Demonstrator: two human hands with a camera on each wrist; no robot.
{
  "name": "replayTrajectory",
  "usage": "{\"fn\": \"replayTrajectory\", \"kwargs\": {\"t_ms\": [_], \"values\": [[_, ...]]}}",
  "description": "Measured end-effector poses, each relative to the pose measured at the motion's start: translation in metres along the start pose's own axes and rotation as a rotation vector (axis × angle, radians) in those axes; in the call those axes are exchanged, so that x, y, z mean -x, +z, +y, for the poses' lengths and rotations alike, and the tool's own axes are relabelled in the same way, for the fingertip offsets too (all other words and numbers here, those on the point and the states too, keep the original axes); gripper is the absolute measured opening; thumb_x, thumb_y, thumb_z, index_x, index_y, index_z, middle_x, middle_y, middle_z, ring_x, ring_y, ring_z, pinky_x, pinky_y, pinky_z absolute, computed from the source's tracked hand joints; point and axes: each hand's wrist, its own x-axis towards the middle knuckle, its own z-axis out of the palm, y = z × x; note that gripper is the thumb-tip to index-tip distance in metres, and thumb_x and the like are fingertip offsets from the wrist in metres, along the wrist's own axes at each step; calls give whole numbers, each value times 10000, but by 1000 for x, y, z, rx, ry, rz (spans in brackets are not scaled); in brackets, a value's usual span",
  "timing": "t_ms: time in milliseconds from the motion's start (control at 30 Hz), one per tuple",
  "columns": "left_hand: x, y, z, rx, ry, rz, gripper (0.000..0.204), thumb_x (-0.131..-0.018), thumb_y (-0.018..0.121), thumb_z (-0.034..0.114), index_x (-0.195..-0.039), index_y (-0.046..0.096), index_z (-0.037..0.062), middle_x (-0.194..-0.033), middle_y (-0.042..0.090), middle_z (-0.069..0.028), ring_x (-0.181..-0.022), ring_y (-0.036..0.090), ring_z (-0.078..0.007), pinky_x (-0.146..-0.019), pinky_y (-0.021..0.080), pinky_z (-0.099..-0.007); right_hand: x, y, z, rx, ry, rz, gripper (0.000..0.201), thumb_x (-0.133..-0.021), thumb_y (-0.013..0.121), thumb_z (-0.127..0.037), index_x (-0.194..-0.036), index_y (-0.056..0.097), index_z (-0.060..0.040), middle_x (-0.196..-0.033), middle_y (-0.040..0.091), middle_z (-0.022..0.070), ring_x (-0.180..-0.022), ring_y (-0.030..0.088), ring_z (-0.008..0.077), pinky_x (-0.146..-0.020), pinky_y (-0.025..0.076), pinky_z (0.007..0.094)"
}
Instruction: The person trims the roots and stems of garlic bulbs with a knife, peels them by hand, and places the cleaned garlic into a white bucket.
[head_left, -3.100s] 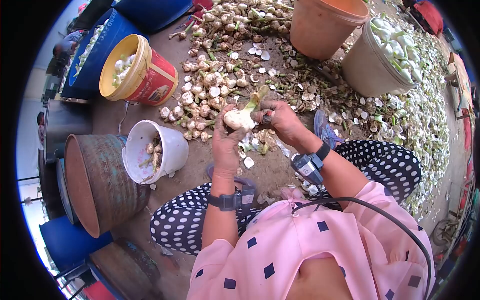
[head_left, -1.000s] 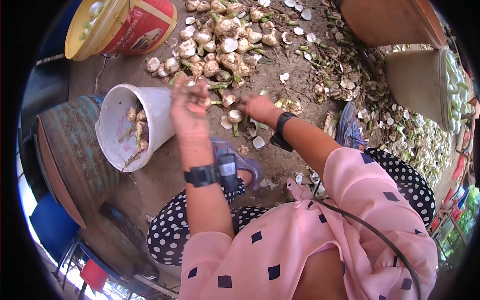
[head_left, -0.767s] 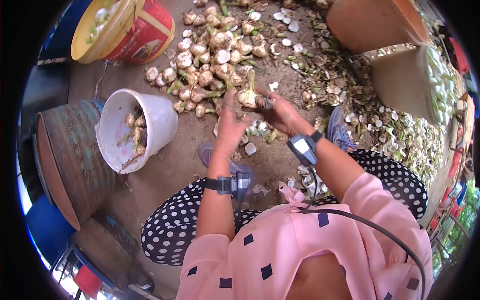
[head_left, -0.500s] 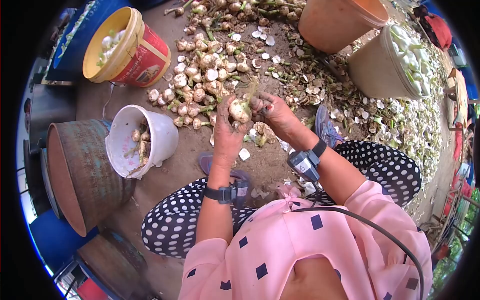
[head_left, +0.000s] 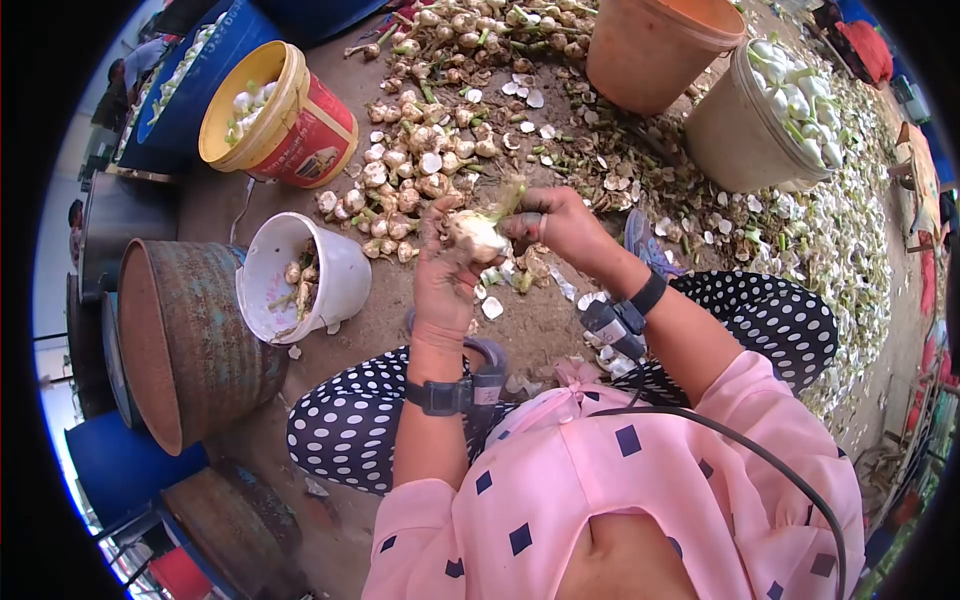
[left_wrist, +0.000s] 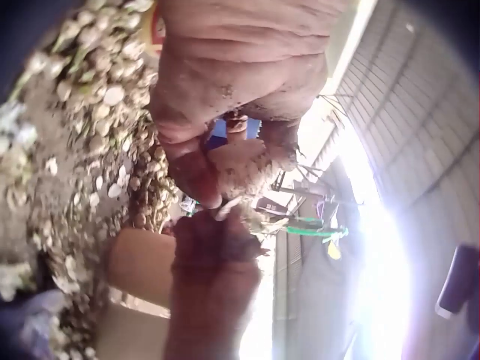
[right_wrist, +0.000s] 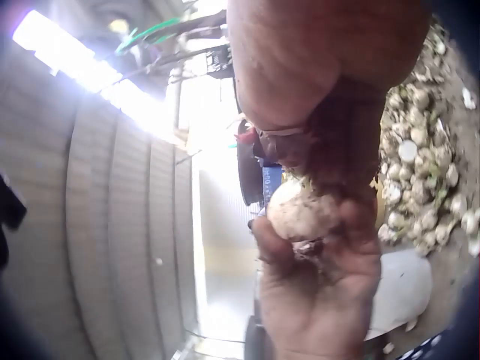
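Note:
A garlic bulb point(head_left: 477, 237), pale with patches of dirty outer skin and a green stem, is held up in front of the body. My left hand point(head_left: 443, 285) grips the bulb from below, thumb and fingers around its sides. At the stem end, my right hand point(head_left: 560, 228) has its fingers curled in and pinching. The left wrist view shows the bulb point(left_wrist: 244, 165) between both hands, and in the right wrist view its round pale side point(right_wrist: 296, 214) rests in the left fingers. The right fingertips are partly hidden there by shadow.
Unpeeled garlic point(head_left: 410, 190) lies heaped on the ground ahead. Left stand a white bucket point(head_left: 345, 285) with a few bulbs, a red-yellow bucket point(head_left: 315, 140) and a rusty drum point(head_left: 200, 340). Right are an orange bucket point(head_left: 650, 60), a grey bucket of peeled garlic point(head_left: 740, 140) and scattered skins.
A second ago the hands were apart near the ground; then the right hand lifted a garlic bulb and the left took hold of it. More white now shows on the bulb. The head view has tilted up.

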Motion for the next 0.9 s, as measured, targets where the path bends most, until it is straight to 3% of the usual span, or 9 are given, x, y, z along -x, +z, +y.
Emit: {"fn": "replayTrajectory", "kwargs": {"t_ms": [67, 200, 333, 400, 467, 533, 567, 800, 900], "values": [[-2, -5, 4, 171, -177, 17, 453, -861, 584, 130, -1277, 416, 65, -1105, 560, -119, -895, 622, -233, -685, 576, -341, -1, -11, -2, 660, -557, -15, 191, -793, 661, -52, -966, 663, 28, -814, 647, 54, -741, 615, 136, -661, 497, 282], [-7, -11, -3, 259, -334, 102, 453, -869, 581, 162, -1281, 420, 67, -1118, 560, -113, -874, 620, -228, -630, 561, -333, 1, -5, 13, 382, -272, 72, 191, -788, 655, -33, -973, 663, 13, -861, 655, 39, -803, 606, 133, -723, 491, 291], [3, 4, -7, -629, -18, -1, 478, -905, 519, 202, -1340, 371, 72, -1090, 555, -97, -866, 584, -194, -648, 528, -314, 5, 7, 0, -165, -31, 107, 171, -781, 685, -27, -948, 675, 4, -873, 658, 43, -776, 590, 105, -689, 478, 255], [-3, -10, -18, -1150, 591, 43, 524, -905, 499, 249, -1367, 331, 67, -1087, 541, -100, -875, 561, -161, -644, 519, -274, 6, 8, -5, -101, 93, -20, 178, -780, 621, 22, -943, 688, 1, -816, 667, 25, -723, 575, 88, -650, 468, 248], [-5, -21, -17, -937, 560, 108, 486, -897, 495, 317, -1290, 414, 41, -997, 579, -111, -756, 592, -153, -496, 481, -222, 5, 0, -8, -54, 84, -58, 162, -775, 592, 40, -893, 697, 3, -753, 662, 21, -674, 572, 92, -613, 461, 242], [-2, -17, 11, 150, -440, -151, 425, -910, 445, 358, -1161, 497, 20, -865, 611, -111, -568, 585, -149, -352, 388, -193, -2, -19, -9, 173, 160, -254, 183, -763, 573, 44, -890, 699, 2, -746, 664, 21, -656, 560, 83, -603, 454, 241], [1, 1, 16, -40, -509, 134, 460, -916, 426, 450, -1057, 539, 27, -766, 618, -101, -434, 539, -139, -291, 326, -196, -1, -19, -11, 175, 166, -257, 183, -763, 573, 44, -890, 699, 2, -746, 664, 21, -656, 560, 83, -603, 454, 241], [14, -7, -3, -866, 80, 56, 624, -790, 686, 443, -1199, 437, 42, -828, 599, -65, -491, 535, -86, -387, 420, -184, 4, -9, -15, 430, -54, -136, 231, -781, 589, -11, -994, 672, -42, -764, 668, 46, -702, 556, 86, -657, 465, 278], [14, -13, 14, -809, -28, 44, 595, -751, 749, 305, -1187, 454, 27, -823, 585, -65, -549, 548, -81, -440, 450, -197, 4, -3, -20, 291, 67, -151, 218, -775, 593, -8, -978, 672, -6, -778, 669, 35, -718, 559, 89, -675, 465, 270]]}}
